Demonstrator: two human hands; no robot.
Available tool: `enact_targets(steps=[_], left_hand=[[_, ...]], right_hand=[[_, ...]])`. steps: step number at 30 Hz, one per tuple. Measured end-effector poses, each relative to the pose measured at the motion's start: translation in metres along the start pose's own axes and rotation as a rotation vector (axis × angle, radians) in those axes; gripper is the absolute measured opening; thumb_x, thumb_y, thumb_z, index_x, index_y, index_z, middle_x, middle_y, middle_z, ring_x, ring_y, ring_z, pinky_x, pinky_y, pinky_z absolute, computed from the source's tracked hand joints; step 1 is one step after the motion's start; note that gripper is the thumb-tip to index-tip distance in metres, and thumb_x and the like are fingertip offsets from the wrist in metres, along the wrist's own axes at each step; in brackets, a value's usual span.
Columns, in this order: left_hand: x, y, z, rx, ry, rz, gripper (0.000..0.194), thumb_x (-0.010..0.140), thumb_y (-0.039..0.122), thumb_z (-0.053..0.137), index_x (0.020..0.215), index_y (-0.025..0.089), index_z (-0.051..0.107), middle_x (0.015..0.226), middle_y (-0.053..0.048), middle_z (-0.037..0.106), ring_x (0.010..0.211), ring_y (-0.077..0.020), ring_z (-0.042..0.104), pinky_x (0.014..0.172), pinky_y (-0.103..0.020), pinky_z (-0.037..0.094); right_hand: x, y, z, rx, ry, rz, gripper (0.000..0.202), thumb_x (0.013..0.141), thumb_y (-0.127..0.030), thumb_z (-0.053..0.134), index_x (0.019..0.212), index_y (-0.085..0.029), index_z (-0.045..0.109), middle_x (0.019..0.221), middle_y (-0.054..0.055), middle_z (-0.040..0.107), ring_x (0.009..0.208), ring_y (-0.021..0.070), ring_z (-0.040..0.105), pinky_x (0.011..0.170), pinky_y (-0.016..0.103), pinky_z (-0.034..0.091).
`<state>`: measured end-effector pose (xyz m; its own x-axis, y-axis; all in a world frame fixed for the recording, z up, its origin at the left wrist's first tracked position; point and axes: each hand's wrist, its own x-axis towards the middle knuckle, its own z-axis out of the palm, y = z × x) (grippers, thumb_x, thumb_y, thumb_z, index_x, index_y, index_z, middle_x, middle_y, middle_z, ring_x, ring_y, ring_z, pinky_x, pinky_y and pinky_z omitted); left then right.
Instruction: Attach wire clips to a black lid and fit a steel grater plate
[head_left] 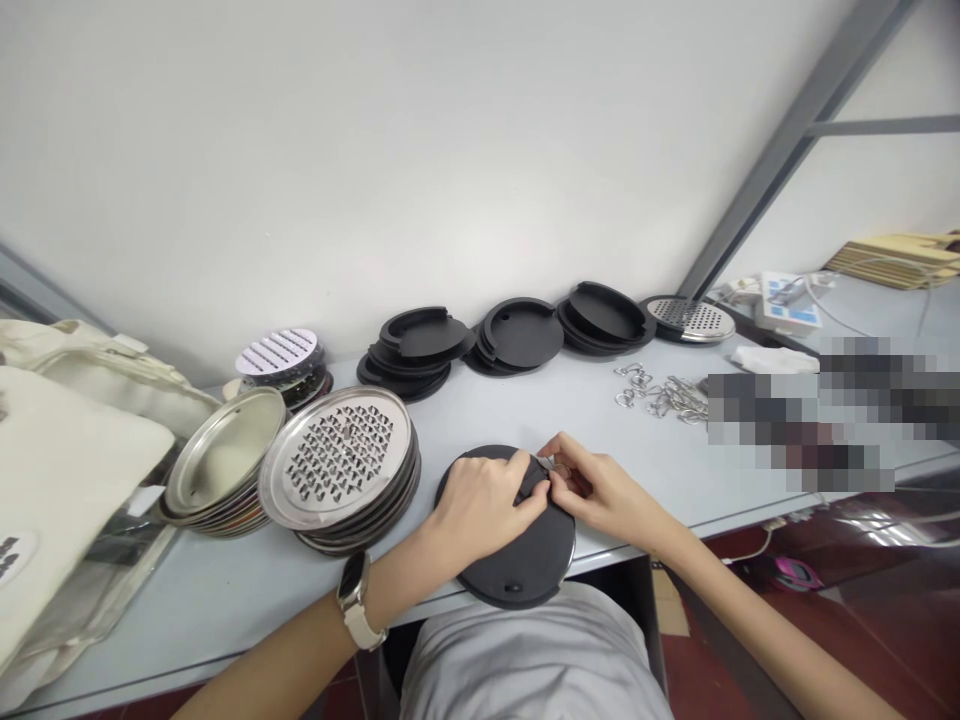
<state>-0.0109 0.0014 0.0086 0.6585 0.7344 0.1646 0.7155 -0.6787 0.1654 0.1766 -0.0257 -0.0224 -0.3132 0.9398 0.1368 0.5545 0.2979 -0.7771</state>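
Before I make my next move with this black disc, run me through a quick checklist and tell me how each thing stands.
1. Left hand on the black disc: ok, it lies across the top.
2. Right hand at the small metal piece: ok, fingertips are around it at the disc's far right edge.
3. Disc fully on the table: not ok, its near edge sticks out over the front.
4. Metal piece fastened to the disc: cannot tell, fingers hide the join.
5. More metal pieces on the table: ok, a loose heap lies beyond the right hand.
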Motion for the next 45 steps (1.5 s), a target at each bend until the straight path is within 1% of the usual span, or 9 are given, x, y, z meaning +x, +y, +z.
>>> enact_targets(steps=[6, 21, 26, 34, 45], left_hand=[[-0.0001, 0.0003, -0.0006, 0.003, -0.008, -0.002, 0.023, 0.091, 0.042, 0.043, 0.087, 0.021, 0.052, 0.067, 0.0, 0.064, 0.059, -0.0194, 0.062, 0.05, -0.027, 0.03], [0.0001, -0.0004, 0.0018, 0.001, -0.015, -0.009, 0.025, 0.092, 0.043, 0.042, 0.088, 0.021, 0.053, 0.069, -0.001, 0.065, 0.062, -0.02, 0.063, 0.052, -0.027, 0.034], [-0.0002, 0.0001, 0.0006, -0.004, -0.02, -0.018, 0.024, 0.091, 0.042, 0.043, 0.09, 0.021, 0.053, 0.07, -0.001, 0.065, 0.063, -0.02, 0.064, 0.052, -0.027, 0.034], [-0.0001, 0.0, -0.0003, -0.005, -0.018, -0.007, 0.024, 0.091, 0.042, 0.043, 0.087, 0.021, 0.053, 0.069, -0.001, 0.065, 0.062, -0.0208, 0.064, 0.052, -0.028, 0.035], [-0.0007, 0.0008, -0.0012, -0.015, -0.023, -0.01, 0.024, 0.092, 0.041, 0.043, 0.091, 0.02, 0.054, 0.07, -0.001, 0.065, 0.062, -0.0201, 0.063, 0.052, -0.026, 0.035]], right_hand=[[-0.001, 0.0005, 0.0008, 0.015, 0.005, 0.002, 0.015, 0.087, -0.018, 0.046, 0.101, -0.022, 0.041, 0.059, -0.01, 0.034, 0.051, 0.0105, 0.032, 0.053, 0.021, 0.031], [-0.0004, -0.0007, 0.0014, 0.0, 0.004, -0.008, 0.015, 0.088, -0.02, 0.045, 0.103, -0.022, 0.04, 0.058, -0.01, 0.032, 0.051, 0.0106, 0.033, 0.053, 0.021, 0.031], [-0.0015, -0.0024, 0.0013, -0.028, -0.001, -0.014, 0.011, 0.089, -0.019, 0.044, 0.099, -0.022, 0.041, 0.057, -0.01, 0.035, 0.049, 0.0106, 0.035, 0.052, 0.021, 0.031], [-0.0012, -0.0046, 0.0001, -0.049, 0.004, -0.045, 0.015, 0.087, -0.016, 0.044, 0.101, -0.021, 0.042, 0.06, -0.007, 0.042, 0.052, 0.0114, 0.042, 0.055, 0.022, 0.035], [-0.0011, -0.0053, 0.0005, -0.073, 0.017, -0.053, 0.013, 0.086, -0.014, 0.044, 0.095, -0.022, 0.042, 0.061, -0.007, 0.044, 0.052, 0.0111, 0.044, 0.056, 0.021, 0.036]])
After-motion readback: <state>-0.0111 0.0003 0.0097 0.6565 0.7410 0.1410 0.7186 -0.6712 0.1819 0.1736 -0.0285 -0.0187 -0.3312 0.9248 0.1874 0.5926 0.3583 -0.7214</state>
